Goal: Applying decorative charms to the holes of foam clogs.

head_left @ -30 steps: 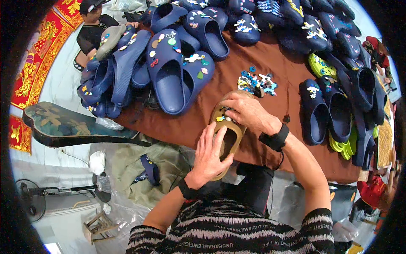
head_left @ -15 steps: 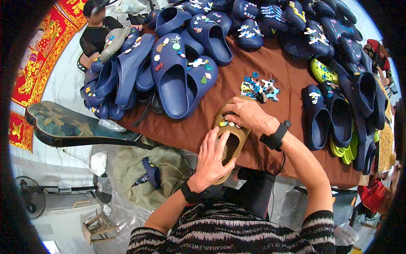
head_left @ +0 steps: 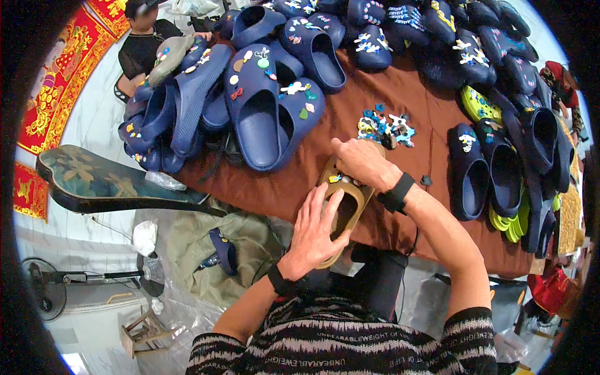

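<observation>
A tan clog (head_left: 356, 209) lies at the table's near edge, its toe pointing away from me and its opening toward me. My left hand (head_left: 315, 231) grips its side near the heel, with the thumb over the rim and the fingers along the outer left wall. On the upper, close to the opening, sit a few small charms (head_left: 337, 179), one of them yellow and blue. My right hand (head_left: 364, 164) is closed over the toe with its fingers curled. Whatever its fingertips hold is hidden. Just beyond the toe lies a pile of loose charms (head_left: 386, 129) in blue, white, black and yellow.
Large navy clogs with charms (head_left: 256, 112) stand at the left, and more navy clogs (head_left: 472, 56) crowd the far side. Navy and lime clogs (head_left: 478, 172) line the right. A brown cloth (head_left: 412, 206) covers the table. A chair back (head_left: 112, 181) and a person (head_left: 147, 44) are at the left.
My right hand has curled up and shifted slightly over the toe, its fingers lifting off the charms near the opening. My left hand still holds the clog in almost the same place.
</observation>
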Tool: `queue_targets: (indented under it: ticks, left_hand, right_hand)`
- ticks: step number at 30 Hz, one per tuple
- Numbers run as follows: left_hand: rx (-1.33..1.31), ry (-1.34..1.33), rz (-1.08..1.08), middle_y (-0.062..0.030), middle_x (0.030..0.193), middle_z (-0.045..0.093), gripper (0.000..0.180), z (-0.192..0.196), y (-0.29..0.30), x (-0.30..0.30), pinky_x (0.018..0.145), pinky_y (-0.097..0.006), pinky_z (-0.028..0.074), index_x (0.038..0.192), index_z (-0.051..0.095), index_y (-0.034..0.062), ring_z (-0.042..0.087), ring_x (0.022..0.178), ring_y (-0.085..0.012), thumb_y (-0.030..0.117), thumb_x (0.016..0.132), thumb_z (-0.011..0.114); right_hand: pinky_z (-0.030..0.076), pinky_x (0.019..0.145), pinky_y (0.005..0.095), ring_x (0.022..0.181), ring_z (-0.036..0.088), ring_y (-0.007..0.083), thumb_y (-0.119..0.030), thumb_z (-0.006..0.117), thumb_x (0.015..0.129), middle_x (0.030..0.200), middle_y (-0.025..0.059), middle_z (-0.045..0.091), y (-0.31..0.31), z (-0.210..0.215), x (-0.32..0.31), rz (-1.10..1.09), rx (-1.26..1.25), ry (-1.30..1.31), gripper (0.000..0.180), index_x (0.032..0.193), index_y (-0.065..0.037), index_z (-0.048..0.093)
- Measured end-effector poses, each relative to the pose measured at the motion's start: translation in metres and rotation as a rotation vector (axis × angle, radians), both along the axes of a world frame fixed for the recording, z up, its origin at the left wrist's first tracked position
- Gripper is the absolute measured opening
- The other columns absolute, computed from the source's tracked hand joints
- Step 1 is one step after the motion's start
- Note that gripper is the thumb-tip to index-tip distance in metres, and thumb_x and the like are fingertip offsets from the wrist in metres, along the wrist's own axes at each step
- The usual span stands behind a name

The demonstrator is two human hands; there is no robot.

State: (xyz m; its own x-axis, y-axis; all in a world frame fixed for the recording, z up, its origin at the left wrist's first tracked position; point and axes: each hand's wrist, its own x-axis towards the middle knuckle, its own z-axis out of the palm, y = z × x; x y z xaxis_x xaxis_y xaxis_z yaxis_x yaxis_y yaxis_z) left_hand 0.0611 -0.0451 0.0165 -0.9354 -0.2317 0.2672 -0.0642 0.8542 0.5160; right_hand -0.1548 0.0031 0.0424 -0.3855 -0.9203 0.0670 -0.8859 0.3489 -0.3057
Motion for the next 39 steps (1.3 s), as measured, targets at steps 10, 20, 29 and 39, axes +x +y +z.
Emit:
queue_targets:
  ticks: [10, 20, 29, 39]
  left_hand:
    - [-0.009, 0.012, 0.005, -0.0234, 0.154, 0.028, 0.091, -0.003, -0.002, -0.002, 0.114, -0.053, 0.033, 0.150, 0.031, 0.0074, 0.032, 0.140, -0.0449, 0.024, 0.074, 0.078]
    - [-0.034, 0.025, 0.039, -0.0239, 0.153, 0.029, 0.093, -0.007, -0.003, 0.000, 0.114, -0.052, 0.034, 0.151, 0.031, 0.0072, 0.035, 0.139, -0.0448, 0.026, 0.074, 0.078]
    - [-0.031, 0.049, -0.003, -0.0248, 0.153, 0.029, 0.093, -0.005, 0.000, -0.006, 0.114, -0.052, 0.033, 0.152, 0.029, 0.0076, 0.034, 0.139, -0.0454, 0.024, 0.074, 0.078]
    - [-0.036, 0.037, 0.001, -0.0249, 0.154, 0.028, 0.093, -0.006, -0.001, -0.004, 0.114, -0.053, 0.033, 0.152, 0.029, 0.0069, 0.034, 0.139, -0.0457, 0.024, 0.075, 0.078]
  right_hand:
    - [0.050, 0.054, 0.0290, 0.057, 0.056, 0.0110, -0.010, 0.051, 0.099, 0.071, 0.0029, 0.055, 0.022, -0.008, -0.029, -0.205, -0.434, -0.997, 0.010, 0.106, -0.005, 0.056]
    - [0.054, 0.083, 0.0448, 0.101, 0.066, 0.0357, -0.007, 0.061, 0.083, 0.103, 0.0161, 0.071, 0.038, 0.008, -0.006, 0.156, -0.222, -0.184, 0.025, 0.106, -0.008, 0.072]
    - [0.054, 0.083, 0.0445, 0.095, 0.067, 0.0363, -0.013, 0.065, 0.085, 0.098, 0.0159, 0.071, 0.036, 0.018, -0.025, 0.290, -0.116, -0.326, 0.024, 0.107, -0.005, 0.071]
    - [0.054, 0.070, 0.0502, 0.079, 0.068, 0.0397, -0.018, 0.058, 0.089, 0.082, 0.0217, 0.069, 0.013, -0.021, -0.024, -0.272, -0.088, -0.086, 0.017, 0.084, -0.002, 0.063]
